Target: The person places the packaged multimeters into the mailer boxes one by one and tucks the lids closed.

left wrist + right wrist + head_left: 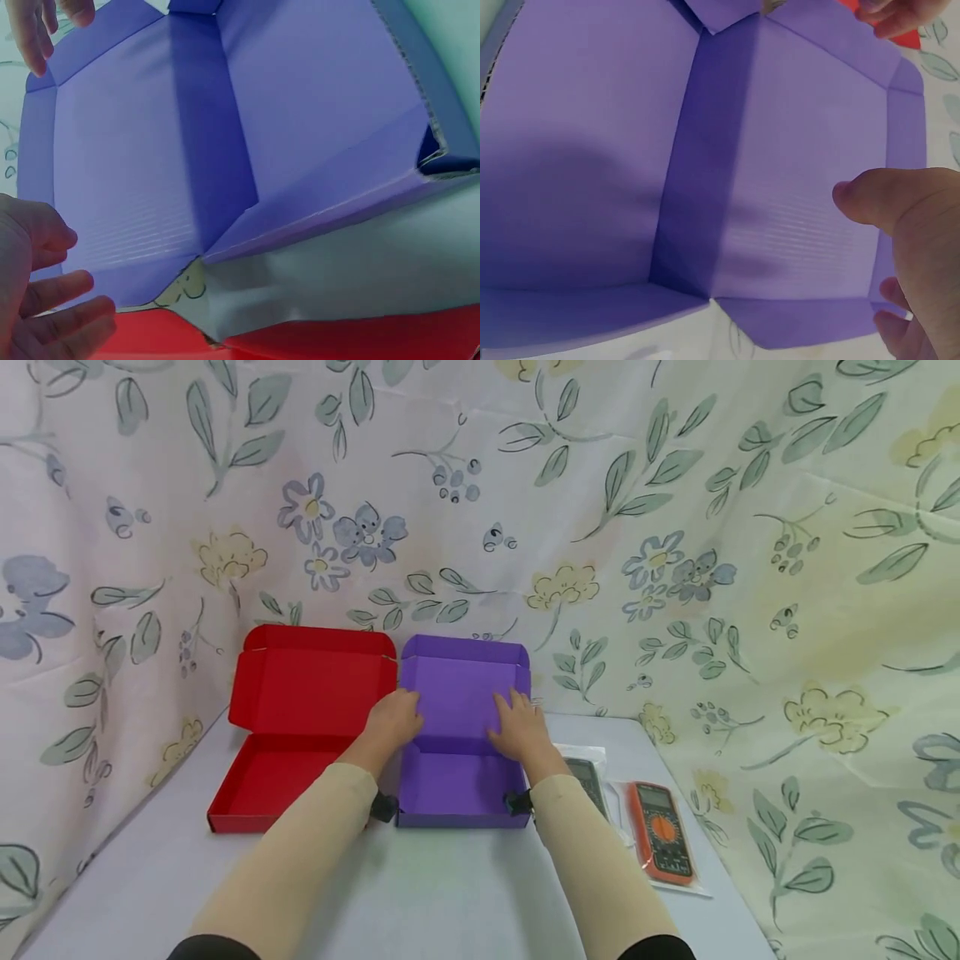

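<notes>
A purple cardboard box (461, 781) stands open on the table, its lid (457, 685) raised at the back and its tray facing up. My left hand (395, 724) is at the lid's left side, fingers loosely spread in the left wrist view; whether they touch the cardboard I cannot tell. On the opposite side, my right hand (522, 732) has its thumb (870, 196) over the inner face of the lid and other fingers by the outer edge. Neither hand visibly pinches the lid. The purple tray shows no contents.
Left of the purple box, an open red cardboard box (318, 693) sits close by, partly behind my left arm. An orange multimeter (662, 833) in a clear bag lies at the right, beside a dark-faced bagged device (588, 781). A floral cloth (465, 543) hangs behind the table.
</notes>
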Motion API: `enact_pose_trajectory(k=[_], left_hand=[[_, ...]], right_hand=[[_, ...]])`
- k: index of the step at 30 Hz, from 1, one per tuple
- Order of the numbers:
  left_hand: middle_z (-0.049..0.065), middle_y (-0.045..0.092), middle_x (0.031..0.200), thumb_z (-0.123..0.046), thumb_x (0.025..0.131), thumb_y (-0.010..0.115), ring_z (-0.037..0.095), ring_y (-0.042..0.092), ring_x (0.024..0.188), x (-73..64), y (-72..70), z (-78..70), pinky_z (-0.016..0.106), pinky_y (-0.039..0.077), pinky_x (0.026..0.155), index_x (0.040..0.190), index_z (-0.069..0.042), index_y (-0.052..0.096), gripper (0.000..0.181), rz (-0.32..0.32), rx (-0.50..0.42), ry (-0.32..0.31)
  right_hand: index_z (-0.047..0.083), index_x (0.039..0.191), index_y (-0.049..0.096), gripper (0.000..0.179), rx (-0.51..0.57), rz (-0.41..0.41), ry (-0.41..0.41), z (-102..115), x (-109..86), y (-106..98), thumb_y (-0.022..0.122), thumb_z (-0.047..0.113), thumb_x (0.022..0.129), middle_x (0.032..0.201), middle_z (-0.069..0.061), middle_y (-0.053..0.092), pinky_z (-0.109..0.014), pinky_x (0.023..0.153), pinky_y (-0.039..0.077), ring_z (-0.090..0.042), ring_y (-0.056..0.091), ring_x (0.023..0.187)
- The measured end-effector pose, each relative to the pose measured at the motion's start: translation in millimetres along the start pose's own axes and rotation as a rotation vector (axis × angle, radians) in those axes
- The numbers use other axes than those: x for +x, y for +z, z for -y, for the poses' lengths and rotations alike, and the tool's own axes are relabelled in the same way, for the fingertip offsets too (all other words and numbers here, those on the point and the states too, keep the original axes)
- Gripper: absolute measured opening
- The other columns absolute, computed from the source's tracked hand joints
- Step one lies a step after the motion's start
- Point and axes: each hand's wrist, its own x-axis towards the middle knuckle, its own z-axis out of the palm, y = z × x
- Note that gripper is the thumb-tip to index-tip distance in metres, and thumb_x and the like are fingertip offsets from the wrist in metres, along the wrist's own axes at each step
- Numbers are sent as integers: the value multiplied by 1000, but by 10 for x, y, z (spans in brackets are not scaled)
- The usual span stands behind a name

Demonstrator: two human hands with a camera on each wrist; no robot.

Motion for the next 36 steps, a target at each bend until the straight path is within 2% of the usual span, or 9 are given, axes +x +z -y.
enact_pose_trajectory(k=[7, 13, 16, 21, 28, 36], left_hand=[[25, 65, 116, -7, 95, 56, 38, 64, 108, -19, 135, 16, 50, 55, 87, 121, 6, 66, 31, 7, -19, -30], [21, 67, 106, -7, 94, 59, 33, 66, 94, -63, 175, -22, 46, 56, 79, 109, 3, 68, 21, 32, -68, -110], [21, 68, 106, -6, 93, 62, 33, 66, 92, -79, 191, -29, 46, 56, 78, 110, 3, 69, 21, 49, -68, -139], [21, 68, 106, -6, 91, 64, 33, 66, 91, -78, 259, -7, 45, 56, 75, 111, 4, 69, 23, 66, -49, -150], [22, 69, 107, -5, 91, 64, 33, 66, 93, -115, 305, 12, 46, 56, 78, 111, 6, 68, 24, 71, -58, -169], [20, 69, 105, -4, 92, 65, 29, 64, 85, -186, 365, 17, 43, 56, 74, 111, 6, 67, 22, 100, -95, -210]], right_hand=[[8, 157, 40, 67, 2, -23, -8, -38, -64, 79, 65, 34, 99, 159, -24, 35, -62, 116, 27, -42, 32, 148], [5, 150, 49, 60, 6, -65, -29, -87, -130, 150, 67, 28, 98, 149, -24, 47, -59, 112, 35, -40, 43, 140], [5, 146, 54, 55, -5, -102, -42, -118, -155, 194, 67, 26, 97, 142, -24, 52, -56, 107, 42, -40, 52, 131], [5, 142, 57, 51, 5, -141, -40, -171, -189, 289, 67, 25, 96, 136, -22, 56, -53, 103, 46, -39, 58, 122], [6, 138, 62, 46, 33, -142, -23, -196, -274, 357, 69, 23, 96, 128, -19, 58, -51, 99, 49, -36, 60, 115], [4, 130, 68, 39, 38, -132, -16, -238, -393, 401, 69, 24, 96, 117, -16, 61, -48, 91, 52, -32, 62, 105]])
